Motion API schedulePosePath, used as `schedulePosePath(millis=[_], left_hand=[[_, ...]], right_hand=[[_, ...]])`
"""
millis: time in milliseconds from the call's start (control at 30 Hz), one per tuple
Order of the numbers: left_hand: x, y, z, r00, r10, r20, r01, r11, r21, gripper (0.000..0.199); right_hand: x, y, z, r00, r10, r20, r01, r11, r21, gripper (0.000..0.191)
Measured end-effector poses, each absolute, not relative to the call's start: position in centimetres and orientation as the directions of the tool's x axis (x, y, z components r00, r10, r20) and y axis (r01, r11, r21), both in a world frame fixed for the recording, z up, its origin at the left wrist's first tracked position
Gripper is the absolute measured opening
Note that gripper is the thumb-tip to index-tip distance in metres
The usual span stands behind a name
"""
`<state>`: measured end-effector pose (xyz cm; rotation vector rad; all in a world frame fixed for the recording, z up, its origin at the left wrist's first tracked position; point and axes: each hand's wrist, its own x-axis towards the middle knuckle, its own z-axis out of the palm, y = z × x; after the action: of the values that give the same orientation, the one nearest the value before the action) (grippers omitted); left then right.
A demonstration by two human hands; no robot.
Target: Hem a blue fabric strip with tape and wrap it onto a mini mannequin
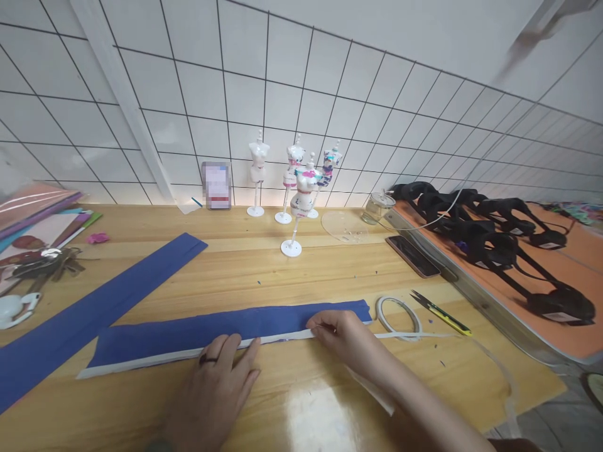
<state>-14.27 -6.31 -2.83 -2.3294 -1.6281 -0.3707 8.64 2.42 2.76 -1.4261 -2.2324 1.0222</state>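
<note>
A blue fabric strip (188,329) lies across the wooden table, with white tape (141,361) along its near edge. My left hand (221,376) rests on that edge, fingers spread and lying flat, a dark ring on one finger. Farther right, my right hand (336,333) pinches the tape at the fabric's edge between thumb and fingers. A loose white strip hangs below my right wrist. Beside the fabric's right end lies a roll of white tape (399,317). Yellow-handled thread snips (443,312) are to its right.
A second blue strip (127,289) lies diagonally at left. Small white mannequins (304,188) and a propped phone (217,186) stand by the tiled wall. Another phone (413,255) lies at right, near black items (490,245) on an orange surface. Keys (66,263) and coloured sheets are at far left.
</note>
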Motion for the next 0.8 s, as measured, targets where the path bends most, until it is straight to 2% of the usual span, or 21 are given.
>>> schedulePosePath(millis=[333, 500, 667, 800], left_hand=[[-14.3, -6.4, -2.4, 0.314, 0.896, 0.314, 0.948, -0.313, -0.055, 0.034], [-14.4, -6.2, -2.5, 0.345, 0.874, 0.341, 0.938, -0.335, -0.088, 0.035], [-14.4, -6.3, -2.2, 0.346, 0.876, 0.336, 0.938, -0.337, -0.085, 0.034], [-14.2, -6.3, -1.4, 0.337, 0.903, 0.269, 0.94, -0.337, -0.048, 0.035]], right_hand=[[9.4, 3.1, 1.7, -0.519, 0.853, -0.048, 0.562, 0.299, -0.771, 0.027], [9.4, 2.7, 2.5, -0.554, 0.832, -0.034, 0.54, 0.328, -0.775, 0.024], [9.1, 2.6, 2.5, -0.516, 0.854, -0.067, 0.592, 0.299, -0.749, 0.022], [9.1, 2.7, 1.5, -0.447, 0.892, -0.065, 0.647, 0.273, -0.712, 0.019]])
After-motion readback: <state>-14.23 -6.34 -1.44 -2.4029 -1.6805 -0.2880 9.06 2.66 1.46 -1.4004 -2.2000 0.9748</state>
